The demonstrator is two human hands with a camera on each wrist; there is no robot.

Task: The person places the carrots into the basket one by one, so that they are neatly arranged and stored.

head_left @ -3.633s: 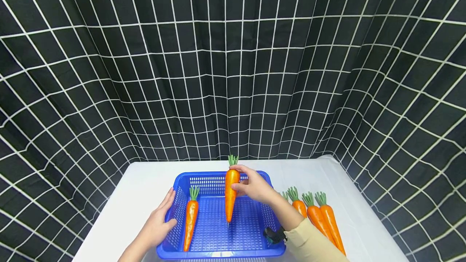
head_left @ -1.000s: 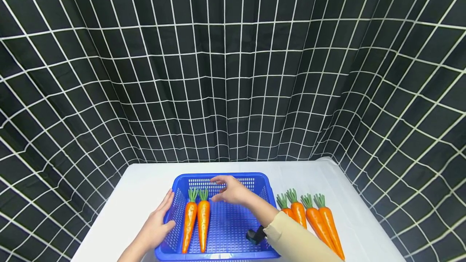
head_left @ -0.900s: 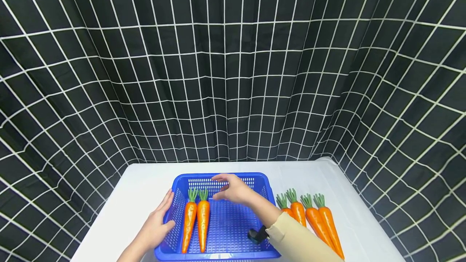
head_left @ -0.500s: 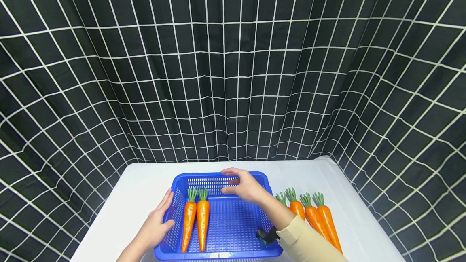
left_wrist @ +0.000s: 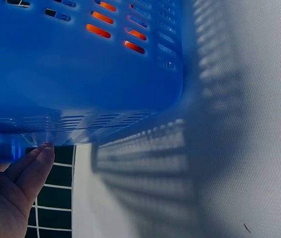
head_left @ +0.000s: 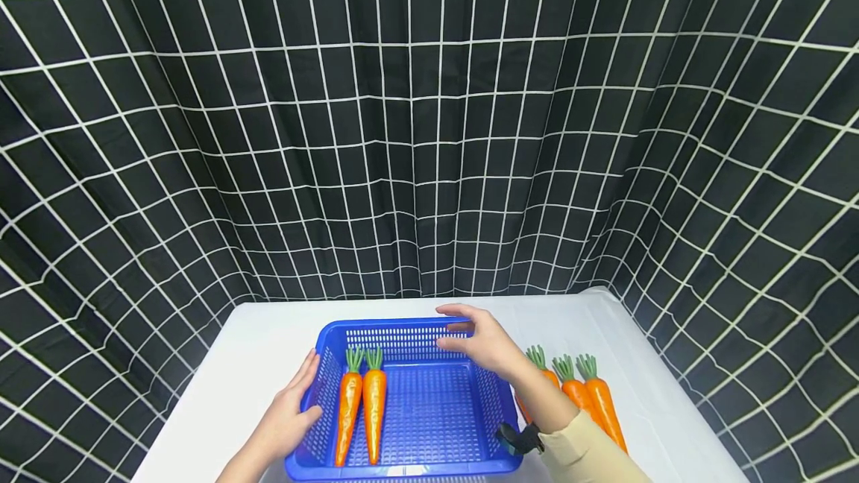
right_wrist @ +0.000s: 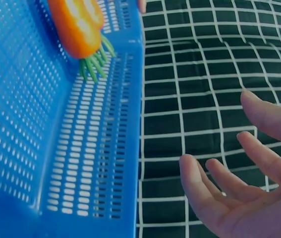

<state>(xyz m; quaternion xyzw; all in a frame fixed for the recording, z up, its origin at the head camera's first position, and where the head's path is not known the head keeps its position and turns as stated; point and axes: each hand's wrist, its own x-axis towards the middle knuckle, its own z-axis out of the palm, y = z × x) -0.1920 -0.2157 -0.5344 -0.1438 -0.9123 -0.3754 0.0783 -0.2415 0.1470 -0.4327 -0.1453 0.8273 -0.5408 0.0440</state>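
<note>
A blue plastic basket (head_left: 429,416) stands on the white table. Two orange carrots with green tops lie side by side along its left part, a left carrot (head_left: 348,412) and a right carrot (head_left: 374,410). My left hand (head_left: 287,412) rests on the basket's left side, fingers straight; in the left wrist view the fingertips (left_wrist: 45,151) touch the basket from outside. Above the basket's back right corner hovers my right hand (head_left: 486,341), fingers spread and holding nothing. The right wrist view shows this right hand (right_wrist: 249,173) apart from the basket.
Right of the basket, several more carrots (head_left: 606,408) lie on the white table (head_left: 661,401), partly hidden by my right forearm and sleeve (head_left: 587,449). A black curtain with a white grid (head_left: 416,133) hangs behind and at both sides.
The carrot held earlier by my right hand now lies in the basket beside the first one. Emptied, the right hand has moved right and up. My left hand has stayed at the basket's side.
</note>
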